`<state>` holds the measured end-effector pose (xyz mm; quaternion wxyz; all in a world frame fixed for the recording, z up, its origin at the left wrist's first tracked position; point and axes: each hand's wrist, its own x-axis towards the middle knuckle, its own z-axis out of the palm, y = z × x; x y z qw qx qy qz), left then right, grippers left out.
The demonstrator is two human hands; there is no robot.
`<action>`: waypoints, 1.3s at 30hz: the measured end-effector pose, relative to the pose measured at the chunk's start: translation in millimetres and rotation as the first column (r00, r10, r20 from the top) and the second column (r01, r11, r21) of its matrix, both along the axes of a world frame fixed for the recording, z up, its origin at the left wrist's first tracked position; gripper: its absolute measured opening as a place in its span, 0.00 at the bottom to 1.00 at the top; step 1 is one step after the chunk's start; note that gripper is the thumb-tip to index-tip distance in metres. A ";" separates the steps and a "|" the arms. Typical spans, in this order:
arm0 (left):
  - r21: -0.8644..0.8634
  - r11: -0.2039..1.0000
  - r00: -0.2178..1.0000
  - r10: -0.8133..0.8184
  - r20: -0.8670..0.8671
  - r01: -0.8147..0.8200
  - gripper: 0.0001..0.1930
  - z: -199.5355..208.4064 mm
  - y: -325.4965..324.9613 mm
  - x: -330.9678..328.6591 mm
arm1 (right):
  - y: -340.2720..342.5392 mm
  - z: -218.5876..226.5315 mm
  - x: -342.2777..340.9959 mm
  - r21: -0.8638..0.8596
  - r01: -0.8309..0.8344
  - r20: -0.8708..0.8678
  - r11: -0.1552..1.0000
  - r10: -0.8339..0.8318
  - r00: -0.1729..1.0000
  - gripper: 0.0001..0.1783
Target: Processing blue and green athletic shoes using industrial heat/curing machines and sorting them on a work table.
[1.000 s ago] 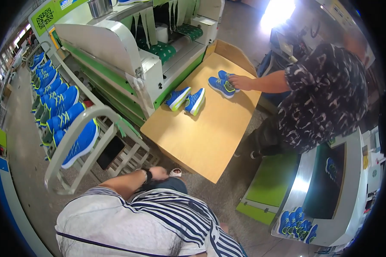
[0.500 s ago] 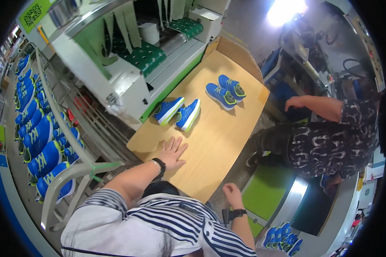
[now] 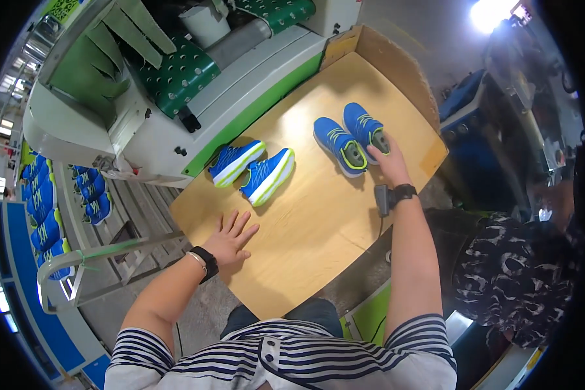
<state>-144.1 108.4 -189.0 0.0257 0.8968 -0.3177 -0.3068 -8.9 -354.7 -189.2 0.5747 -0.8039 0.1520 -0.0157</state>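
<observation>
On the wooden table point(image 3: 305, 224) my left hand point(image 3: 229, 242) lies flat with its fingers spread, holding nothing. My right hand point(image 3: 394, 166) reaches to the far right side and closes round the heel of a blue sneaker point(image 3: 359, 121) with lime trim. Its mate, another blue sneaker point(image 3: 333, 138), stands upright just left of it, toes pointing away from me. Nearer my left hand, two more sneakers lie tipped on their sides with white and lime soles showing: a left one point(image 3: 233, 160) and a right one point(image 3: 271, 174), close together.
A machine with a perforated green conveyor belt point(image 3: 185, 77) borders the table's far left edge. A cardboard guard point(image 3: 400, 71) rises at the far end. Metal racks point(image 3: 97, 253) with blue sneakers point(image 3: 42, 214) stand left. A person in a patterned shirt point(image 3: 510, 276) is close on the right.
My right hand has come up from beside my body to the far right sneaker's heel. My left hand stays flat on the table. The view has shifted, and the person at right appears lower.
</observation>
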 end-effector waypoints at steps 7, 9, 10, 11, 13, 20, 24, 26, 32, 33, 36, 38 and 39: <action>0.052 0.996 0.997 0.071 0.022 -0.072 0.43 10.3 -13.8 -7.7 | -5.1 -3.5 -25.6 -0.088 0.071 0.113 0.994 -0.061 0.992 0.38; 0.039 0.999 0.997 0.028 0.066 -0.030 0.44 8.7 -10.0 -8.3 | -1.3 -1.9 -41.9 -0.106 0.107 0.113 0.989 -0.095 0.989 0.38; 0.036 0.999 0.996 0.036 0.080 -0.039 0.44 7.0 -8.2 -9.5 | 1.5 -0.3 -49.0 -0.124 0.146 0.099 0.981 -0.134 0.986 0.37; 0.052 0.998 0.996 0.034 0.086 -0.038 0.44 5.2 -6.6 -10.3 | 4.1 1.1 -55.6 0.015 0.200 0.116 0.980 -0.200 0.973 0.36; 0.072 0.996 0.994 0.047 0.094 -0.054 0.45 1.6 -1.8 -11.7 | 7.3 6.4 -79.4 0.207 0.284 0.099 0.936 -0.309 0.946 0.33; 0.032 0.992 0.983 0.120 0.140 -0.125 0.49 4.6 -1.7 -18.7 | 79.4 16.9 -199.9 0.064 -0.088 0.131 0.994 0.079 0.988 0.36; -0.151 0.967 0.961 0.228 0.154 -0.205 0.46 -8.7 1.0 -31.0 | 142.8 -33.3 -239.0 -0.390 -0.559 0.065 0.731 0.628 0.776 0.44; -0.226 0.922 0.926 0.351 0.138 -0.315 0.44 -22.6 3.7 -46.8 | 149.3 -11.4 -212.6 -0.414 -0.669 0.058 0.617 0.751 0.657 0.43; -0.458 0.580 0.709 0.683 -0.176 -0.673 0.35 -37.1 -1.6 -113.0 | 104.2 35.0 -56.4 -0.604 -0.182 0.326 0.776 0.448 0.832 0.36; -0.600 0.470 0.695 0.687 -0.211 -0.647 0.34 -39.2 -4.7 -123.1 | 81.7 23.8 -35.2 -0.633 -0.052 0.349 0.773 0.344 0.872 0.41; -0.514 0.560 0.706 0.695 -0.135 -0.650 0.31 1.3 17.6 -146.0 | 59.0 -11.5 -31.5 -0.360 -0.273 0.025 0.892 0.302 0.953 0.45; -0.333 0.375 0.495 0.746 -0.445 -0.865 0.29 39.2 36.9 -173.3 | 70.2 -16.8 -47.6 -0.425 -0.319 0.109 0.847 0.398 0.911 0.42; -0.277 0.355 0.449 0.754 -0.479 -0.893 0.28 43.0 48.9 -199.2 | 77.7 -14.6 -61.1 -0.415 -0.328 0.098 0.849 0.400 0.911 0.39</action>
